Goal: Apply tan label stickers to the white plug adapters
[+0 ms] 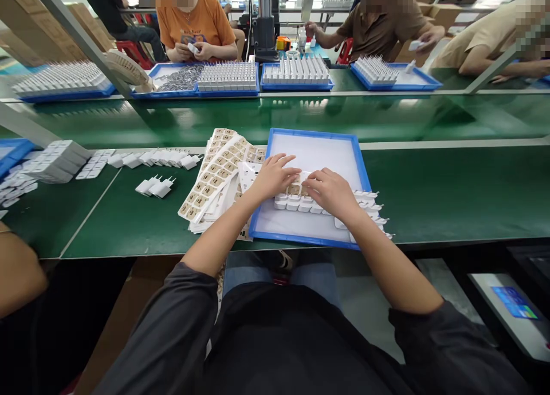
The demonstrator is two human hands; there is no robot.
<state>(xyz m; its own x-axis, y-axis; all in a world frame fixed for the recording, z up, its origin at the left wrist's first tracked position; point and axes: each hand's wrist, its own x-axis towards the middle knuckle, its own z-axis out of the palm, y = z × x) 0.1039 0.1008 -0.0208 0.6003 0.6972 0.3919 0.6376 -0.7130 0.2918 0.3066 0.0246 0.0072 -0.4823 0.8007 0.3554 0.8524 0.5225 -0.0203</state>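
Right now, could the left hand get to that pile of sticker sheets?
Probably yes. The left hand is over the tray, right beside the sticker sheets, and nothing tall seems to stand between them.

Tray (315,147): blue rim, white floor; flat on the bench (447,194), near its front edge. Plugs (293,203): white, blocky, set side by side in a row across the tray; others bunched at the right rim, prongs outward. Sheet (248,175): white, crossing the left rim. Tan labels (294,188) just behind the row, partly hidden from where I stand.
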